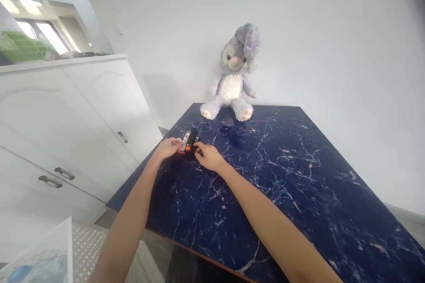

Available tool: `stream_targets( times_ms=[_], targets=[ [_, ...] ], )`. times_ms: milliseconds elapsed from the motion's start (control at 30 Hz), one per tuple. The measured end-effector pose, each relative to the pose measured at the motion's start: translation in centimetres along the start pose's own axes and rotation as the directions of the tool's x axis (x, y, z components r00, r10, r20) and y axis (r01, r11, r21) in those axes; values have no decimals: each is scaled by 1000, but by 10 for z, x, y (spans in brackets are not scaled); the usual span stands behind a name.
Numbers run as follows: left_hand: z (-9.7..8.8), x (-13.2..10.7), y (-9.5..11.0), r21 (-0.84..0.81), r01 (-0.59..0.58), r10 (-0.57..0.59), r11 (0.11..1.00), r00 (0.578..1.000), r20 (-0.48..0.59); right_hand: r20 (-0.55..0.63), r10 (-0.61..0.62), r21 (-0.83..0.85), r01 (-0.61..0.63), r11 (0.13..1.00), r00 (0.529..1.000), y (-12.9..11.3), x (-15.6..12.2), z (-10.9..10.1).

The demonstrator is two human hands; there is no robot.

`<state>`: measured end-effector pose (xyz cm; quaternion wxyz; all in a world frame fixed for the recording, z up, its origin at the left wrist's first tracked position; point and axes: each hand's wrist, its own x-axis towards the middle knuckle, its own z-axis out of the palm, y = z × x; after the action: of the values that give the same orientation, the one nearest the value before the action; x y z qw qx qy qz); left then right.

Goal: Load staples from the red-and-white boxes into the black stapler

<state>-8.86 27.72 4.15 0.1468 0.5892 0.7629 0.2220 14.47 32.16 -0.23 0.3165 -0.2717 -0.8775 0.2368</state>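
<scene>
Hardly legible: red-white box (pixel 183 144) beside black box (pixel 191 141), left hand (pixel 169 147) touching.

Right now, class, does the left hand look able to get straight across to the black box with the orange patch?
Probably not: the red-and-white box lies between the left hand and the black box. Reaching over the top looks possible, though.
</scene>
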Motion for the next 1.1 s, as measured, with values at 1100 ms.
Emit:
stream_targets(
  times_ms=[1100],
  targets=[
    [5,-16,12,241,-498,536,833,834,-128,-474,462,52,-500,865,750,30,14,-5]
  ],
)
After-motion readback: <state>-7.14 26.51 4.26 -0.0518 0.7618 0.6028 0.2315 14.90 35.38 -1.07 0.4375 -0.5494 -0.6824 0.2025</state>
